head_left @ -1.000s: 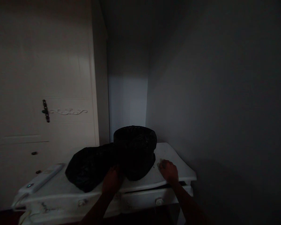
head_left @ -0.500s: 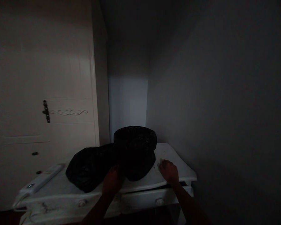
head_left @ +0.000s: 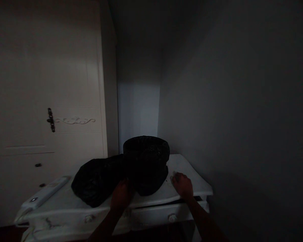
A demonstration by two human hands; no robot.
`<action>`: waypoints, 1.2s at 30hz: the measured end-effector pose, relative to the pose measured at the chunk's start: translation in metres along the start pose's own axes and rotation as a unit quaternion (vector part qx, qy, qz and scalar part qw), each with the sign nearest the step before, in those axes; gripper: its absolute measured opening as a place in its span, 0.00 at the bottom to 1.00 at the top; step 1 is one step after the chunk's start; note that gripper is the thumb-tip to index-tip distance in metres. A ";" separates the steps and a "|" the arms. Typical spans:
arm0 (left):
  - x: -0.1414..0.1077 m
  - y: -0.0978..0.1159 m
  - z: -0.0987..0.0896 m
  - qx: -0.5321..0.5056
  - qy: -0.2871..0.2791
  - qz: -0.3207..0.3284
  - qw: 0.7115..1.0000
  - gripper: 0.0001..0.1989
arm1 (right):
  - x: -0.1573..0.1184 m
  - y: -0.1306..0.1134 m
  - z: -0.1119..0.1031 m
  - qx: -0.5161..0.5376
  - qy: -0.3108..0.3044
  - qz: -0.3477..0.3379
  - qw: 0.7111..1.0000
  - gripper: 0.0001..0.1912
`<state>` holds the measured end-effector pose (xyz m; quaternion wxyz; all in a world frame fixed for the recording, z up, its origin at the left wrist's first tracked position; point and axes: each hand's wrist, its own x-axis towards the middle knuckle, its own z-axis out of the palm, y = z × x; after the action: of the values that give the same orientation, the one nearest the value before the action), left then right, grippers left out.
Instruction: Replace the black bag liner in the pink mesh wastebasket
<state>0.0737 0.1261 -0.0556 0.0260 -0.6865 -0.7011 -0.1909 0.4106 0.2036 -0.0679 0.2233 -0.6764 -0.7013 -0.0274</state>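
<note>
Black plastic bag material covers a round, bin-like shape (head_left: 146, 168) that stands upright on a white dresser. A bulging part of the black plastic bag (head_left: 93, 183) spreads over the top to its left. My left hand (head_left: 121, 195) is closed at the front of the bag, where the two parts meet; its fingertips are lost in the dark. To the right of the round shape, my right hand (head_left: 182, 185) rests on the white top with curled fingers. Something pale and small shows at its fingertips, too dim to name.
The white dresser (head_left: 176, 163) has drawers with round knobs, and a dark gap runs above the right drawer. A long white power strip (head_left: 45, 193) lies at its left end. A white wardrobe (head_left: 75, 77) stands at left; a grey wall (head_left: 229, 101) rises at right.
Almost nothing differs. The whole view has shifted very slightly; both hands and the black bag keep their places on the dresser.
</note>
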 end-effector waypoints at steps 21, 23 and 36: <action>0.000 -0.006 0.009 -0.034 0.058 0.035 0.997 0.15 | -0.002 -0.003 -0.007 -0.004 -0.002 0.004 1.000 0.17; 0.000 -0.011 0.016 -0.059 0.090 0.028 0.994 0.16 | -0.002 -0.002 -0.004 -0.002 0.000 0.000 1.000 0.17; 0.001 -0.016 0.026 -0.284 0.272 -0.013 0.919 0.34 | 0.001 -0.007 0.004 0.259 0.006 0.013 0.966 0.26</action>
<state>0.0639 0.1347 -0.0828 0.0169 -0.5771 -0.5923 -0.5620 0.4024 0.2058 -0.0696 0.3952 -0.6047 -0.6742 0.1539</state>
